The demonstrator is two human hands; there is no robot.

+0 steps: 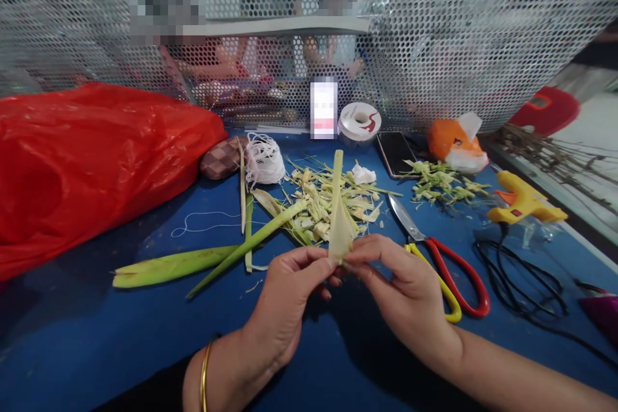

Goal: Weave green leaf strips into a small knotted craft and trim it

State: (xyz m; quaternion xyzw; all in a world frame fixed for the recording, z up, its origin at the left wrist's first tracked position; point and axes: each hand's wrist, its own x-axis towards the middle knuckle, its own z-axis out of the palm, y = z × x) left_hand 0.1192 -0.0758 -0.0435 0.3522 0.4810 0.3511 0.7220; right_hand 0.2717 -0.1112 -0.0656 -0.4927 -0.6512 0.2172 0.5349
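Note:
Between my two hands stands a pale yellow-green leaf piece, broad and folded at its base, with a narrow tip pointing away from me. My left hand pinches the base between thumb and fingers. From the other side my right hand closes its thumb and fingertips on the same base. What lies inside the pinch is partly hidden by the fingers. Beyond the leaf is a pile of leaf scraps. Long green leaf stalks rest left of my left hand. Scissors with red and yellow handles lie beside my right hand.
At left bulges a red plastic bag. White string, a lit phone, a ribbon roll, a dark phone and a tissue pack line the back. A yellow glue gun with black cord lies right. People sit behind the mesh.

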